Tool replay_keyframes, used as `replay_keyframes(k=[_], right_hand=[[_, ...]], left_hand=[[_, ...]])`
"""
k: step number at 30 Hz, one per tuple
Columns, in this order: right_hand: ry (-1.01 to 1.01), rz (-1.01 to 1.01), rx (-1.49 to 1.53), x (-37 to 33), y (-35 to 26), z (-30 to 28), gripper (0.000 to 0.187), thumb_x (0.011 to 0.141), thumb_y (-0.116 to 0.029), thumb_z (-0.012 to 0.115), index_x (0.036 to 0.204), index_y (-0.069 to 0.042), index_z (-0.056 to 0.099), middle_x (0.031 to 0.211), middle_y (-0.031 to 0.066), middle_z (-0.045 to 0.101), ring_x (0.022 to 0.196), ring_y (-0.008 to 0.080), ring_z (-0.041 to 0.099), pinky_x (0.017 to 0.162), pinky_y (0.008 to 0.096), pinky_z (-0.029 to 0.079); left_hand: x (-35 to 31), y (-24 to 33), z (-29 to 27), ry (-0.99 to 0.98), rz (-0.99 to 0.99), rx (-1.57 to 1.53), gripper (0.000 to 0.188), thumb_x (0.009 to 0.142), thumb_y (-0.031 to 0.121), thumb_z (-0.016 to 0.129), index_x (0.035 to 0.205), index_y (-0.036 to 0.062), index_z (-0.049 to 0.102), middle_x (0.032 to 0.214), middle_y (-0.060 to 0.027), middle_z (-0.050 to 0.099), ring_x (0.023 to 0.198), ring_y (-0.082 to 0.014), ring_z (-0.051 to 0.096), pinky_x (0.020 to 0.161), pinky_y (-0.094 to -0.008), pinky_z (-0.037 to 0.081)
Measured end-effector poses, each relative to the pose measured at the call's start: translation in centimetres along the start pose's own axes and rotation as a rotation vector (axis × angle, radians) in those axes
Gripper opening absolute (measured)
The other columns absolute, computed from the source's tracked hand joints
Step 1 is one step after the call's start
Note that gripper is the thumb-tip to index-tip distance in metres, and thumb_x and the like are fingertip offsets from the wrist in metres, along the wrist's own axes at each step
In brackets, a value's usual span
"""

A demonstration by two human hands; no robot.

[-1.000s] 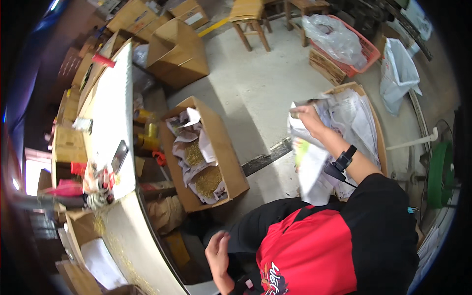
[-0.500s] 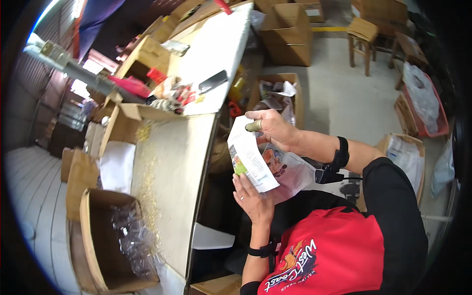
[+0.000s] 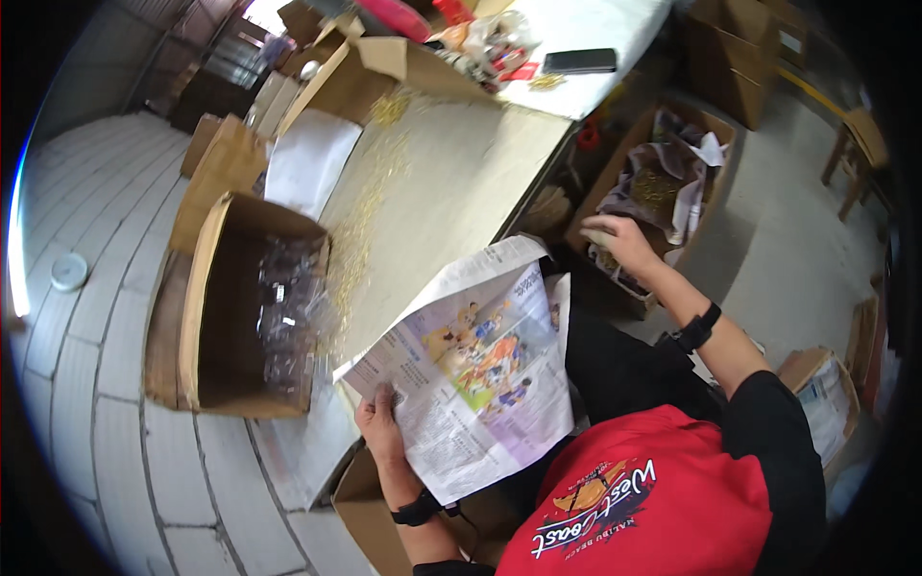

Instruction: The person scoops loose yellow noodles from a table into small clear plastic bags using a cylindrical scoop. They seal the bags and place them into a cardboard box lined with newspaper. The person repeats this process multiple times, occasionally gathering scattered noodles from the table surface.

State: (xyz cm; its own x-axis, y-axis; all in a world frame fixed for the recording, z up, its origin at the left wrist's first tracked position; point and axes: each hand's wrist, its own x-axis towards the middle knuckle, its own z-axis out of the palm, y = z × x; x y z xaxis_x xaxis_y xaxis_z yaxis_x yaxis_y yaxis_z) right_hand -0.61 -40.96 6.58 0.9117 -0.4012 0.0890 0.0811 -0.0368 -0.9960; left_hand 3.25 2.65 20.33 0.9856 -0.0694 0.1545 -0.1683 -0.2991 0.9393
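newspaper (image 3: pixel 475 384) edge in left hand (image 3: pixel 381 425), right hand (image 3: pixel 624 245) apart

A pale worktop (image 3: pixel 456 173) slants across the upper middle. At left spreads whitish blockwork (image 3: pixel 130 317) with staggered joints, below a grey ribbed wall (image 3: pixel 106 62) at upper left. A bright light strip (image 3: pixel 17 250) edges the far left; grey floor (image 3: pixel 768 226) and a wooden stool (image 3: pixel 858 158) occupy the right.

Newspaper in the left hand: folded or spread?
Mostly spread: the newspaper shows a broad printed face beside the left hand gripping its edge.
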Motion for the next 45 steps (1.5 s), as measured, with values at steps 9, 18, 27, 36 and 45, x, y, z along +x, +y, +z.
replay_keyframes(k=[9, 18, 27, 36, 45], right_hand=[[-0.153, 0.138, -0.220, -2.3, 12.0, 5.3, 0.073, 0.076, -0.032, 0.070, 0.133, 0.003, 0.041, 0.130, 0.0243, 0.048, 0.119, 0.0338, 0.050, 0.099, 0.0383, 0.039], [-0.380, -0.671, -0.317, -2.0, -6.3, 16.9, 0.046, 0.069, -0.007, 0.066, 0.114, -0.002, 0.056, 0.114, 0.0118, 0.058, 0.109, 0.0303, 0.053, 0.089, 0.0393, 0.045], [-0.346, -0.706, -0.169, -0.4, -10.2, 21.2, 0.022, 0.073, 0.001, 0.062, 0.094, -0.004, 0.064, 0.084, 0.0140, 0.063, 0.076, 0.0323, 0.062, 0.068, 0.0359, 0.050], [-0.338, -0.990, -0.225, 0.1, -17.2, 20.4, 0.016, 0.075, -0.006, 0.065, 0.092, -0.006, 0.064, 0.081, 0.0095, 0.063, 0.071, 0.0301, 0.062, 0.062, 0.0365, 0.050], [-0.485, -0.722, -0.188, 0.1, -14.6, 18.4, 0.009, 0.079, -0.002, 0.063, 0.089, 0.000, 0.065, 0.076, 0.0121, 0.065, 0.068, 0.0211, 0.063, 0.062, 0.0303, 0.048]], left_hand=[[-2.8, -1.5, -5.3, 0.048, -0.160, 0.063, 0.027, 0.092, 0.011, 0.055, 0.111, -0.0077, 0.061, 0.103, -0.0063, 0.065, 0.093, -0.0127, 0.060, 0.084, -0.0258, 0.046], [-4.6, 4.7, -5.8, -0.011, -0.143, 0.164, 0.026, 0.096, 0.018, 0.052, 0.096, -0.0060, 0.064, 0.081, 0.0004, 0.061, 0.073, -0.0065, 0.052, 0.066, -0.0208, 0.042], [-6.8, 12.8, -9.6, 0.068, -0.080, 0.266, 0.033, 0.096, 0.024, 0.054, 0.100, -0.0078, 0.064, 0.085, -0.0028, 0.065, 0.075, -0.0069, 0.055, 0.067, -0.0210, 0.044], [-8.7, 12.2, -14.8, 0.300, 0.122, 0.564, 0.028, 0.094, 0.022, 0.058, 0.096, -0.0056, 0.065, 0.082, -0.0030, 0.065, 0.074, -0.0074, 0.054, 0.065, -0.0232, 0.044], [-3.7, 11.1, -12.0, 0.493, 0.461, 0.772, 0.013, 0.082, 0.005, 0.062, 0.088, -0.0060, 0.066, 0.073, -0.0072, 0.066, 0.068, -0.0118, 0.061, 0.061, -0.0254, 0.047]])
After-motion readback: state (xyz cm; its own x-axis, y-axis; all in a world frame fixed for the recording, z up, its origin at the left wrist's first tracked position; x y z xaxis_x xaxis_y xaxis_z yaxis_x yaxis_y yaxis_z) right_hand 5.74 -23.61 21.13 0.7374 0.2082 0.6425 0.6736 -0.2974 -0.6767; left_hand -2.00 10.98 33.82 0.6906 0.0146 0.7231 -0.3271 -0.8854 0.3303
